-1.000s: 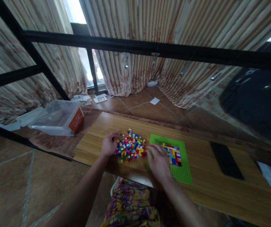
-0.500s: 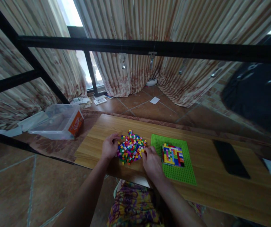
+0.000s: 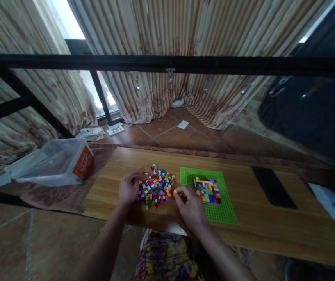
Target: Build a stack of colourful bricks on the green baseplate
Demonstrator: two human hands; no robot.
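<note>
At the left, a clear plastic bin with an orange label sits on a patterned mat, beside the table. On the table, the left hand rests at the near-left edge of a loose pile of small multicoloured bricks, its fingers loosely bent; its fingertips are too dark and small for me to tell whether it has hold of a brick. At the pile's right edge, the right hand has thumb and forefinger pinched together on a yellow brick, the rest of its fingers curled in. Just beyond that hand lies a green studded baseplate, bearing a block of tightly packed bricks in mixed colours. Further right, well apart from the baseplate, a black phone-like slab lies flat, and a white sheet-like thing is near the table's right end.
</note>
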